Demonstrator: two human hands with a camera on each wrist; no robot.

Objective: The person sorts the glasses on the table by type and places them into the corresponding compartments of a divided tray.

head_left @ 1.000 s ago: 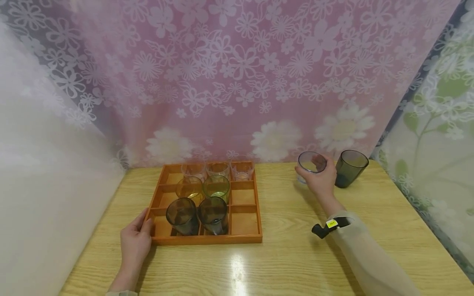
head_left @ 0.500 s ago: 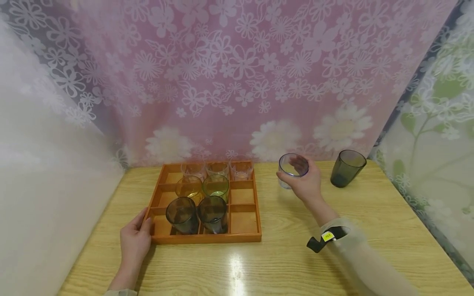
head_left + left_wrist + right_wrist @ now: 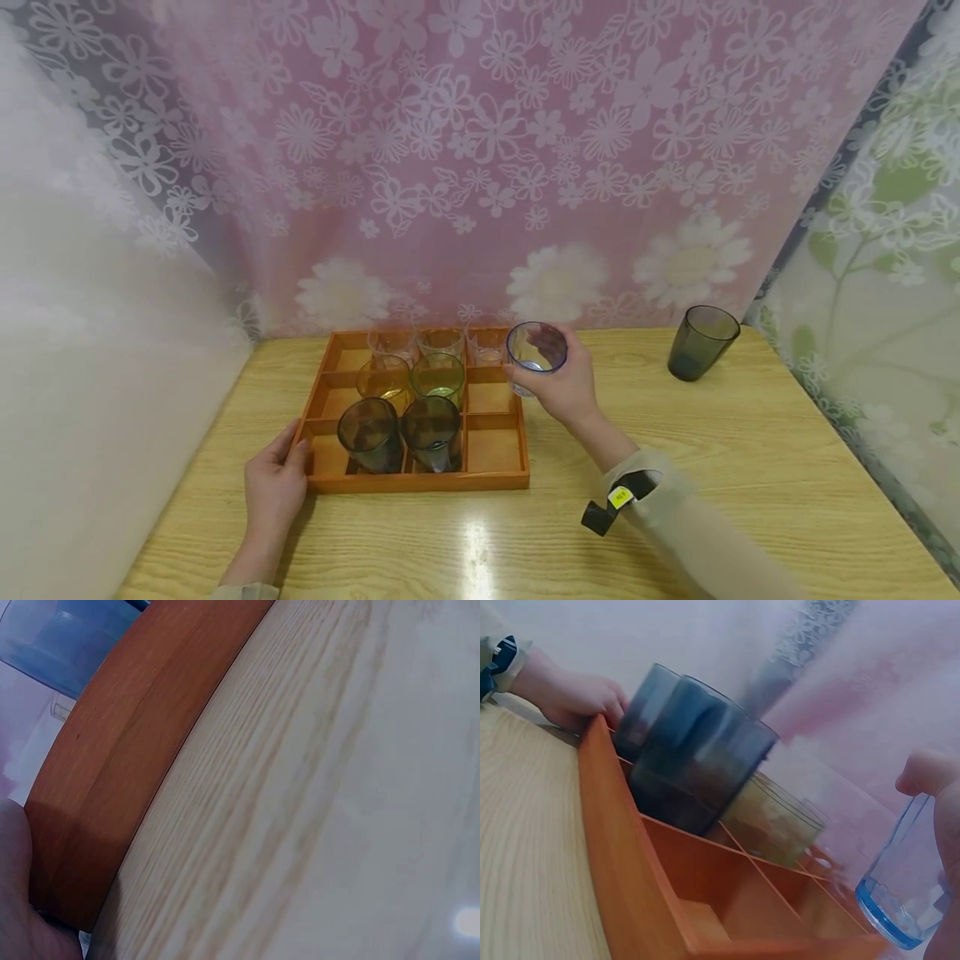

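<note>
On the pale wood-grain worktop [image 3: 675, 467], backed by pink floral curtains [image 3: 480, 150], the right hand [image 3: 566, 387] grips a clear blue-tinted tumbler [image 3: 535, 354]; the left hand [image 3: 273, 492], fingers relaxed, touches the orange wooden compartment tray [image 3: 420, 482].

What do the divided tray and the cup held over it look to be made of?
The tray looks like wood or wood-look board with a smooth orange-brown finish; faint grain shows on its wall. The cup in the right hand is clear and blue-tinted, glass or hard plastic; the pictures cannot settle which.
</note>
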